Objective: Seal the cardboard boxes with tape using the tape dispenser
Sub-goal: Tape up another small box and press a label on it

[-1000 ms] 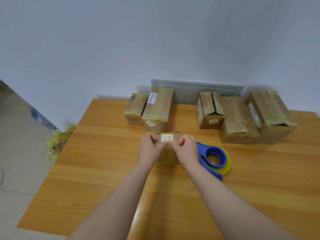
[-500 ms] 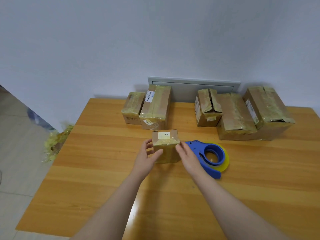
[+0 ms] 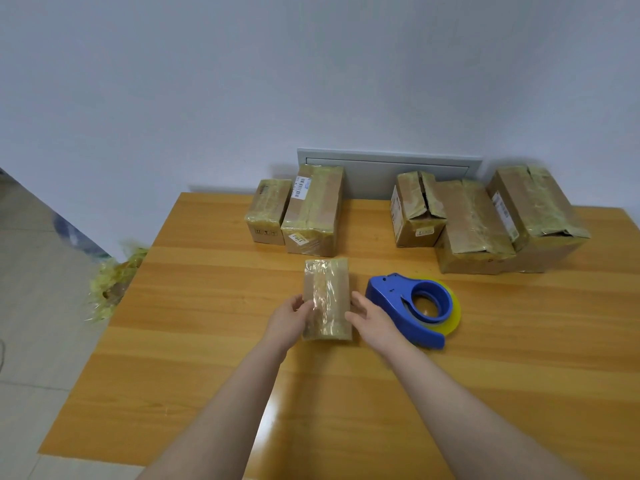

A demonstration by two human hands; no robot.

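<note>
A small cardboard box [image 3: 327, 296] lies flat on the wooden table [image 3: 207, 306], its broad taped face up. My left hand [image 3: 291, 320] grips its left side, thumb on top. My right hand [image 3: 372, 315] touches its right side with the fingers apart. Just right of that hand lies the blue tape dispenser [image 3: 408, 304] with its yellowish tape roll [image 3: 450, 313], untouched.
Two taped boxes [image 3: 301, 209] stand at the back left of centre. Three larger boxes [image 3: 485, 220] crowd the back right, one with loose flaps. A grey wall panel [image 3: 388, 168] sits behind them. Crumpled yellowish tape [image 3: 110, 282] lies on the floor off the table's left edge.
The small box was upright with a white label on top; both hands have tipped it over toward me, so it now lies flat with the taped face up.
</note>
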